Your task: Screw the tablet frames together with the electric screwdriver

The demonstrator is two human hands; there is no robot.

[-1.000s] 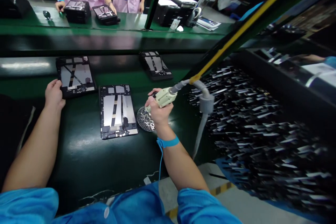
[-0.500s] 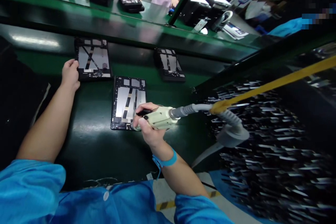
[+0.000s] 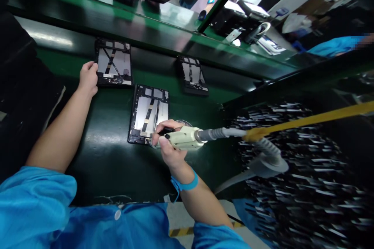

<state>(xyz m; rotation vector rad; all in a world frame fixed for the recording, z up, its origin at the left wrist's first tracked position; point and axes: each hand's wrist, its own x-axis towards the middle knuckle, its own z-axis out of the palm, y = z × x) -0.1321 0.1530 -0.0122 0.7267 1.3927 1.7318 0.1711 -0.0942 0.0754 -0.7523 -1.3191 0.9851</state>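
Observation:
My right hand (image 3: 172, 151) is wrapped around a pale cream electric screwdriver (image 3: 187, 139) with a grey corded end. Its tip meets the lower edge of an opened tablet (image 3: 143, 116), whose silver inside and dark ribbon strips face up on the green bench. Part of that tablet's lower right is hidden behind the hand. Further left, my left hand (image 3: 89, 79) grips the left edge of another opened tablet (image 3: 114, 62), its fingers closed on the rim. That tablet appears to lie on others in a stack.
Another opened tablet (image 3: 192, 74) lies at the back right of the bench. A round dish (image 3: 184, 123) shows partly behind the screwdriver. A yellow strap (image 3: 309, 120) holds up the grey cord. Many blurred dark and silver pieces (image 3: 292, 186) fill the right. People in pink work beyond the ledge.
The whole view has shifted, so the bench things sit a little further right. Both hands keep their holds. Across the ledge, a co-worker's hand with a white sheet has come into view.

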